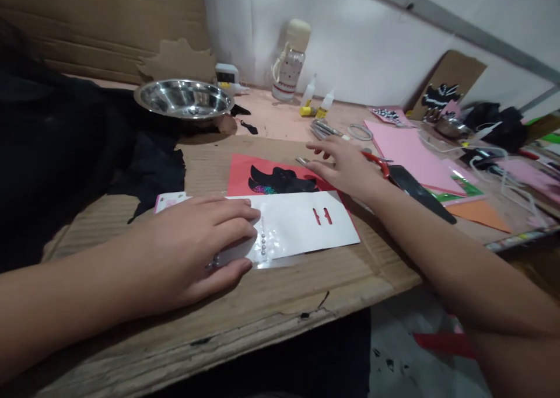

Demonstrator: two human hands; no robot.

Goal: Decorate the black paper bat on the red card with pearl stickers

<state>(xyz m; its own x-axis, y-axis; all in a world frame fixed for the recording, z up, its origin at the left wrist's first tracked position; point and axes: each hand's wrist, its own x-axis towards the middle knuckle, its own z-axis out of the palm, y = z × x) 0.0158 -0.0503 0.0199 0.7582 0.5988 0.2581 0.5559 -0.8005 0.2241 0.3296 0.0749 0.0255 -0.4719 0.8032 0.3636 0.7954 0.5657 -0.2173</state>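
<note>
Cardboard-topped worktop (280, 293) against a white wall. Left hand (192, 249) lies flat, fingers together, pinning the white card (306, 223) of tiny beads (263, 243) so it can't slide. Right hand (345, 164), fingers spread, hovers by the red-handled scissors (378, 163), gripping nothing. Steel bowl (184, 98) behind looks nearly empty.

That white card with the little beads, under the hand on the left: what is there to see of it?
The white card is a flat, long rectangle, seemingly inside a clear plastic sleeve that shows along its lower edge. Two small slots are cut near its right end. A short row of pearl-like beads runs across it beside the fingers. It lies on the cardboard work surface, overlapping a red sheet, and the left hand presses flat on its left part.
</note>
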